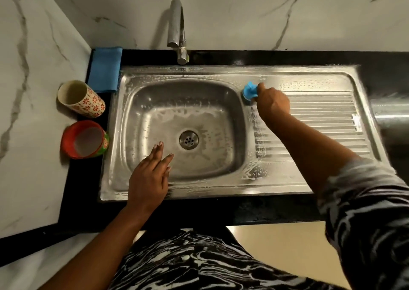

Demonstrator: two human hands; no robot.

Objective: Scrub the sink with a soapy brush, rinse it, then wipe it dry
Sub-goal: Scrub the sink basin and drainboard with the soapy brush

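Observation:
A stainless steel sink (221, 187) with a ribbed drainboard on its right fills the middle of the view, and soap foam streaks its basin, rim and drainboard. My right hand (273, 101) grips a blue brush (249, 91) and holds it on the strip between the basin and the drainboard, near the back. My left hand (150, 176) rests on the sink's front rim with straight fingers reaching over the basin toward the drain (188, 139). It holds nothing. A folded blue cloth (105, 68) lies on the counter at the sink's back left corner.
A chrome tap (178, 30) stands behind the basin with no water running. Two cups stand left of the sink: a flowered white one (80, 99) and a red one (85, 140). The black counter (276, 57) meets marble walls at the back and left.

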